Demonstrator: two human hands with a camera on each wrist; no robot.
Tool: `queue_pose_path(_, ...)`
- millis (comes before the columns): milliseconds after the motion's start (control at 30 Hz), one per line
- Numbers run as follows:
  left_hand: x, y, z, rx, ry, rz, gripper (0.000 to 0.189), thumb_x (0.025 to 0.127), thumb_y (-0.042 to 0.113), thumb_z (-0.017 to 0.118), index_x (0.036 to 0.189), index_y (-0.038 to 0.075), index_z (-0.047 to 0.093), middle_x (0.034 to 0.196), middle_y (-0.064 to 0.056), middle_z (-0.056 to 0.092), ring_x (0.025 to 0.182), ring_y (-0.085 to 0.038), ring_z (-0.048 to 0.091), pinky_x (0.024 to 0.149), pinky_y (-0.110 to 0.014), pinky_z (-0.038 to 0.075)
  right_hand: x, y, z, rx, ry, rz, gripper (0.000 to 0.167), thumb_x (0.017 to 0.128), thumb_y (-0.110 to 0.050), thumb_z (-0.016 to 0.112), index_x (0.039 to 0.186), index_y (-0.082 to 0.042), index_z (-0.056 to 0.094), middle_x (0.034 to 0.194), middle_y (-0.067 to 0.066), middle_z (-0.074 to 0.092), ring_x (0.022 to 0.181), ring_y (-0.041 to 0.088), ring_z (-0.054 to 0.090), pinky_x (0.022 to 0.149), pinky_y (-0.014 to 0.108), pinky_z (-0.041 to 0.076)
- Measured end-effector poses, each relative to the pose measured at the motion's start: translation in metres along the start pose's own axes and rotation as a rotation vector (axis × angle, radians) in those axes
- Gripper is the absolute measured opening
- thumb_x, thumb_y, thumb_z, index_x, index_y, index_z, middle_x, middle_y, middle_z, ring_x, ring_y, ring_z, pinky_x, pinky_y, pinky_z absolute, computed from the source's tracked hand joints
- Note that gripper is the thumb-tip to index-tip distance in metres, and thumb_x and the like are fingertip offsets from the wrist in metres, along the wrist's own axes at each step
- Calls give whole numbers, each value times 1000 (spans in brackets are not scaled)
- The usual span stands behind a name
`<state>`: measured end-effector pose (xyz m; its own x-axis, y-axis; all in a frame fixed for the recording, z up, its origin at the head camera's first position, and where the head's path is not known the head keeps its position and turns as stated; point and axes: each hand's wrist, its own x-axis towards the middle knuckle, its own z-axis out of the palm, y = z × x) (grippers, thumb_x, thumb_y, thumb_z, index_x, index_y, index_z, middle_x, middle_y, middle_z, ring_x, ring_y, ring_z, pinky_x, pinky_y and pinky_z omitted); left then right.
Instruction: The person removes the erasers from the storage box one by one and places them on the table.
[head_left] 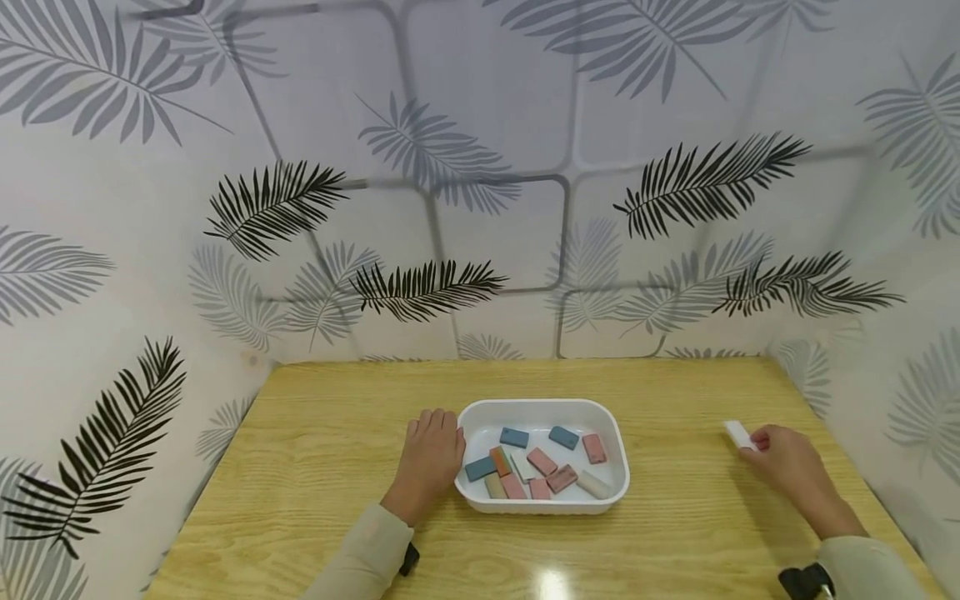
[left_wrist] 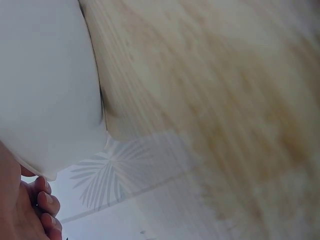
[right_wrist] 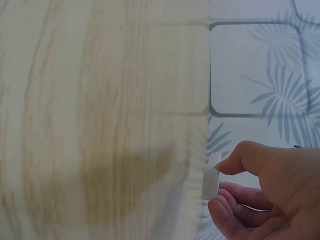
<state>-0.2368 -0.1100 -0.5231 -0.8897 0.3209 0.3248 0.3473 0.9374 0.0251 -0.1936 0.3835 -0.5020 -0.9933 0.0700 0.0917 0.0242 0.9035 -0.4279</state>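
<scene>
Nearest you, at the bottom of the head view, are your pale left sleeve (head_left: pixel 366 550) and, at lower right, your pale right sleeve (head_left: pixel 866 569). Beyond the latter, your right hand (head_left: pixel 791 468) pinches a white block (head_left: pixel 738 435) between thumb and fingers, right of centre in the frame and well apart from the tub. Your left hand (head_left: pixel 427 454) rests against the left rim of the white tub (head_left: pixel 543 506), lower centre; its fingers look curled, but you cannot tell whether they grip the rim. Inside the tub lie pink blocks (head_left: pixel 542 461), an orange block (head_left: pixel 498 461) and a tan block (head_left: pixel 494 486), with blue blocks (head_left: pixel 514 437) at left and top. The wood-grain bench (head_left: pixel 337 425) runs back to a leaf-patterned wall (head_left: pixel 495 125) filling the upper frame.
</scene>
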Motion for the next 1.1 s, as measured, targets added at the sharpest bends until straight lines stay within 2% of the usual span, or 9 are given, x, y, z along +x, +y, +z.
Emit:
queue_pose_path(400, -1, -1, -1, -7, 0, -4, 20, 96, 26, 44, 90, 7, 48, 80, -2, 40, 76, -20, 33, 66, -33, 25, -1, 17, 10, 20, -37, 58, 36, 79, -16, 67, 94, 16, 59, 85, 24, 61, 76, 36, 58, 66, 48, 45)
queue_pose_path(633, -1, 0, -1, -24, 11, -1, 20, 97, 26, 43, 88, 8, 48, 79, -2, 40, 75, -20, 33, 66, -33, 25, -2, 21, 14, 33, -20, 66, 36, 78, -15, 65, 94, 17, 58, 84, 25, 61, 72, 34, 59, 63, 47, 45)
queue_pose_path(833, -1, -1, 0, -33, 6, 0, 21, 97, 26, 42, 89, 8, 47, 80, -2, 40, 76, -21, 34, 67, -34, 26, -3, 21, 16, 13, -4, 23, 30, 79, -10, 63, 90, 18, 57, 81, 27, 60, 67, 32, 56, 61, 47, 44)
queue_pose_path(1000, 0, 0, 1, -29, -25, -14, 21, 97, 26, 42, 90, 8, 48, 81, -2, 40, 77, -21, 34, 68, -34, 26, -3, 17, 13, -6, -63, -5, 19, 82, -8, 58, 79, 11, 56, 67, 14, 55, 57, 22, 47, 52, 37, 39)
queue_pose_path(1100, 0, 0, 1, -35, -25, -18, 20, 97, 26, 43, 90, 8, 48, 81, -3, 41, 78, -21, 35, 68, -34, 26, 1, 9, 11, -44, -67, -20, 22, 84, -9, 56, 83, 13, 57, 69, 18, 56, 58, 28, 51, 54, 40, 41)
